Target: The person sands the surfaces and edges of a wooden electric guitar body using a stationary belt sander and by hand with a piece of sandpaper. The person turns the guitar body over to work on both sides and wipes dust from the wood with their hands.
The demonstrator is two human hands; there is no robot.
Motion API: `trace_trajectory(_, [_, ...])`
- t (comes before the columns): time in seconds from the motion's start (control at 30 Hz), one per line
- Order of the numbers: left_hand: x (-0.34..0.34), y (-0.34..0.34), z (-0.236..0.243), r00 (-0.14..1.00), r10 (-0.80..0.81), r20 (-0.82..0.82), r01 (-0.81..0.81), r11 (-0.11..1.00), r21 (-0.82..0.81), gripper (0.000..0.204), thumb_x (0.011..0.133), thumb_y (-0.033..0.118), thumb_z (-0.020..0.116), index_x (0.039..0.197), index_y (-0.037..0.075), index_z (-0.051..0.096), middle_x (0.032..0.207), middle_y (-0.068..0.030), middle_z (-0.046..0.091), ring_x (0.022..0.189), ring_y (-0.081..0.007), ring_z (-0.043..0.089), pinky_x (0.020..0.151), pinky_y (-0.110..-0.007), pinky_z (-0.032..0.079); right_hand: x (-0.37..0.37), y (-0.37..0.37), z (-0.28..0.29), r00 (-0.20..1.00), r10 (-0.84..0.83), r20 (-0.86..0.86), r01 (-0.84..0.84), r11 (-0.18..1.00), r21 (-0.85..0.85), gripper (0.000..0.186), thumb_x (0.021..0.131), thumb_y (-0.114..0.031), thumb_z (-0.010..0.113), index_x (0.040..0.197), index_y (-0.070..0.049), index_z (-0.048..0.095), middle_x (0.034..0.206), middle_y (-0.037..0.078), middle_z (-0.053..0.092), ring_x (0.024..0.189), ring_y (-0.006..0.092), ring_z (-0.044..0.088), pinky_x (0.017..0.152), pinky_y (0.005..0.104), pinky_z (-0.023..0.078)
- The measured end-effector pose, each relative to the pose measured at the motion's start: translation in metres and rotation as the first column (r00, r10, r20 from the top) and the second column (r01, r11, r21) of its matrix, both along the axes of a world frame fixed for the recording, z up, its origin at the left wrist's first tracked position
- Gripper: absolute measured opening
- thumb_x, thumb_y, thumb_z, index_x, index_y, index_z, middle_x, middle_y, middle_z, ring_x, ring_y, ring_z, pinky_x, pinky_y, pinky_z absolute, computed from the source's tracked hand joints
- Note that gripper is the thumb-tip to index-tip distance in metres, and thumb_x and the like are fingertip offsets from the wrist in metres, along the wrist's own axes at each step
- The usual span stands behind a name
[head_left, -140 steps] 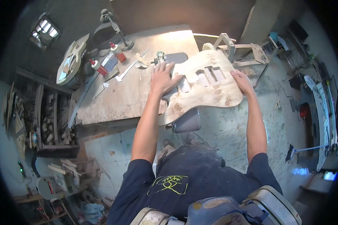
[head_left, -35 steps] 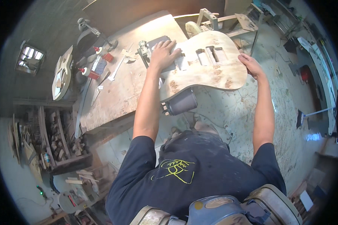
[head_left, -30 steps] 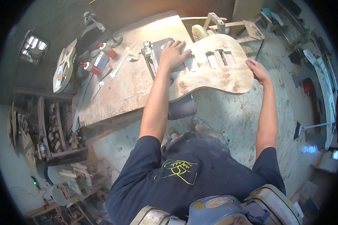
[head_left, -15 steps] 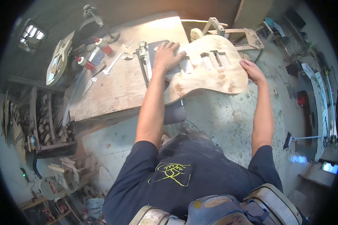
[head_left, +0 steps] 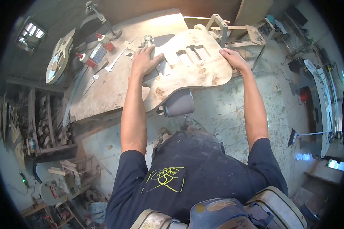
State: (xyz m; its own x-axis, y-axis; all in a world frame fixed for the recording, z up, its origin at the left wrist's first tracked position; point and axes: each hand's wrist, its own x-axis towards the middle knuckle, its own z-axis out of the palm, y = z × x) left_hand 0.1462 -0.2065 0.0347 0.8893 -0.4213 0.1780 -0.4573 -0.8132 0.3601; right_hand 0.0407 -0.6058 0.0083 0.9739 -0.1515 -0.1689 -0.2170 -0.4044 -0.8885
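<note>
A pale wooden guitar body with dark burl patches and several routed cavities lies over a belt sander, whose grey belt shows beyond the top and below the near edge. My left hand rests on the body's left part, fingers apart and thumb near a cavity. My right hand grips the right edge, thumb on top, other fingers partly hidden. The body covers the sander's middle.
The plywood bench bears two red glue bottles, white calipers and a lamp stand. Another guitar body stands left. A wooden frame is behind right, a scrap rack lower left, a broom right.
Over the last half second, the guitar body and both my hands have shifted left and a little away from me. More of the sander's lower end now shows beneath the body.
</note>
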Motion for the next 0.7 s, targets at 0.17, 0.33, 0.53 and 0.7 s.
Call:
trace_trajectory(0.17, [-0.003,0.036,0.025,0.982,0.059,-0.178,-0.046,0.996,0.077,0.084,0.079,0.069,0.064,0.127,0.0,0.061,0.117,-0.0259,0.067,0.113,-0.0386,0.063,0.1,-0.044,0.046,0.02,0.047,-0.011,0.998,-0.008,0.056,0.008,1.0,0.003,0.044,0.099,-0.037,0.057,0.112,0.003,0.067,0.099,0.008,0.072,0.092,0.0143,0.064,0.084,0.0315,0.049])
trace_trajectory(0.33, [0.002,0.086,0.025,0.976,0.102,-0.193,-0.072,0.985,0.158,0.081,0.078,0.068,0.067,0.114,-0.004,0.064,0.106,-0.0269,0.069,0.103,-0.0363,0.067,0.09,-0.043,0.05,0.039,0.112,-0.002,0.98,0.076,0.185,-0.039,0.98,-0.198,0.04,0.101,-0.033,0.055,0.111,0.004,0.068,0.095,0.008,0.071,0.089,0.013,0.062,0.083,0.0306,0.049])
trace_trajectory(0.53, [-0.024,0.112,0.021,0.919,0.065,-0.388,-0.058,0.998,0.03,0.07,0.081,0.062,0.069,0.106,-0.003,0.064,0.099,-0.0249,0.069,0.098,-0.0294,0.067,0.086,-0.039,0.05,0.065,0.156,0.0,0.979,0.079,0.187,0.026,0.866,-0.5,0.036,0.096,-0.037,0.052,0.103,-0.009,0.074,0.108,0.023,0.069,0.104,0.042,0.064,0.094,0.0461,0.049])
trace_trajectory(0.7, [-0.034,0.145,0.01,0.932,0.079,-0.354,-0.15,0.973,-0.175,0.073,0.084,0.06,0.068,0.128,0.002,0.061,0.116,-0.0246,0.068,0.108,-0.0306,0.066,0.092,-0.04,0.049,0.076,0.19,-0.005,0.963,0.114,0.244,0.021,0.872,-0.489,0.035,0.097,-0.035,0.052,0.104,-0.007,0.073,0.103,0.024,0.069,0.102,0.0433,0.064,0.093,0.0493,0.048])
